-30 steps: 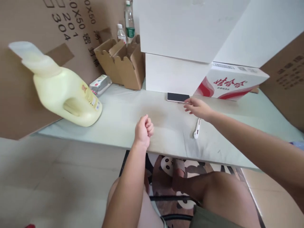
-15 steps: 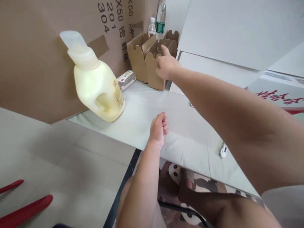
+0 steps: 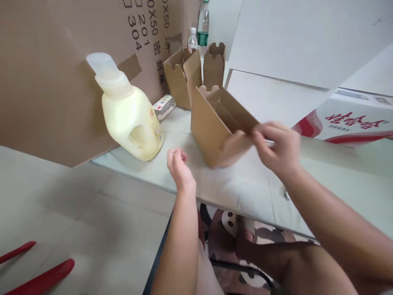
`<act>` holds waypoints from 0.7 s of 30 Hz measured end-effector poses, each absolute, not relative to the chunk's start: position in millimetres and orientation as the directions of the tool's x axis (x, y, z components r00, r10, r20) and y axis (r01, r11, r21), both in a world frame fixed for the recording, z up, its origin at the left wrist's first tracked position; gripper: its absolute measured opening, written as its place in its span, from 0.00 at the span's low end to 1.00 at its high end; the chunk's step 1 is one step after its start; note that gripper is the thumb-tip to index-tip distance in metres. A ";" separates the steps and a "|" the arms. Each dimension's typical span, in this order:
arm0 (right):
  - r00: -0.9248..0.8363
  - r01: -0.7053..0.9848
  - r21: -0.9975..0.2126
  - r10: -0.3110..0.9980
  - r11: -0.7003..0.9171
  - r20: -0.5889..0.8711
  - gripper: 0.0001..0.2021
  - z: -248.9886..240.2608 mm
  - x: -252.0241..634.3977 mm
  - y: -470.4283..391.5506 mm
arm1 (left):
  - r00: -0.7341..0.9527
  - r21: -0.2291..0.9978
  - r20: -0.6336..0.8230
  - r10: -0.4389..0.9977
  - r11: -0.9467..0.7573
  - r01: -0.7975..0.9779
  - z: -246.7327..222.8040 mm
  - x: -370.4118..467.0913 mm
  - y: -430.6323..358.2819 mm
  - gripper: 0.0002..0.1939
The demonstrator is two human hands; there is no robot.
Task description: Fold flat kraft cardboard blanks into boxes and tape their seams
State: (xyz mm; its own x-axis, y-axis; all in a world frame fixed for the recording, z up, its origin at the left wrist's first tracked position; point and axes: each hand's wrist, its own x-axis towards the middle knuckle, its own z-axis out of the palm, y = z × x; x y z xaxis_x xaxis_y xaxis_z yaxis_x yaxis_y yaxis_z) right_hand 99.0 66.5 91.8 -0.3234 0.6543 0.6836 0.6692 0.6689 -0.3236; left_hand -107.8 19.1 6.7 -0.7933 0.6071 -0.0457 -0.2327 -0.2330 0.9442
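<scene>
The right hand (image 3: 281, 149) is blurred, so its fingers are hard to separate, but its grip is closed on the near flap of a small open cardboard box (image 3: 215, 127). The box is tipped over the pale surface (image 3: 337, 180). Whether its lower corner touches the surface cannot be told. Its open mouth points up and to the right, toward the right hand, and its closed bottom faces down and to the left. Its long axis runs from the back of the surface toward the person. Part of the inside is hidden by the near flap and the fingers.

The left hand (image 3: 178, 166) hovers just left of the box, apart from it, fingers loosely curled with nothing in its grip.

Behind the held box stand more folded cardboard boxes (image 3: 181, 73), partly hidden by it. Two water bottles (image 3: 201, 28) rise behind them, the taller one cut off at the top edge. A pale yellow jug (image 3: 130, 119) stands to the left against a big cardboard sheet (image 3: 46, 73). A small wrapped pack (image 3: 164, 105) lies between the jug and the boxes; its label is too small to read.
</scene>
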 end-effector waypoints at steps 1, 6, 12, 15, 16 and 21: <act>-0.265 0.695 -0.316 0.639 0.646 0.722 0.09 87.7 121.4 41.6 | -0.803 0.947 0.002 0.597 -0.258 -0.189 8.2 -107.0 16.5 0.08; -0.023 0.674 -0.506 0.699 0.539 0.715 0.06 42.3 197.3 -40.3 | -0.491 0.901 0.292 0.821 -0.408 -0.146 20.6 -71.1 0.1 0.29; 0.105 0.458 -0.730 0.784 0.508 0.611 0.10 1.7 228.4 -55.3 | -0.392 0.920 0.275 0.878 -0.359 -0.160 15.5 -25.3 -11.5 0.31; 0.023 0.429 -0.713 0.782 0.555 0.623 0.12 0.6 242.4 -59.8 | -0.466 0.929 0.270 0.842 -0.355 -0.103 15.9 -14.5 -14.7 0.31; 0.002 0.417 -0.709 0.779 0.569 0.627 0.13 1.9 246.4 -61.7 | -0.488 0.923 0.287 0.824 -0.374 -0.089 18.0 -10.8 -16.3 0.32; -0.004 0.371 -0.701 0.756 0.609 0.655 0.12 12.0 258.3 -68.3 | -0.515 0.962 0.218 0.829 -0.272 -0.030 30.4 9.2 -24.9 0.32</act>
State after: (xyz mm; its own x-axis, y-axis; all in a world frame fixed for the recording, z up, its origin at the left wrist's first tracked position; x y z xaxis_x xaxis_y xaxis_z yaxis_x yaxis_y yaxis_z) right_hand 258.3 -68.3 12.0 -0.0039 0.7558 0.6548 0.3709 0.6092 -0.7009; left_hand 9.2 -24.9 30.4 -0.5148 0.8290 0.2184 -0.0304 -0.2723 0.9617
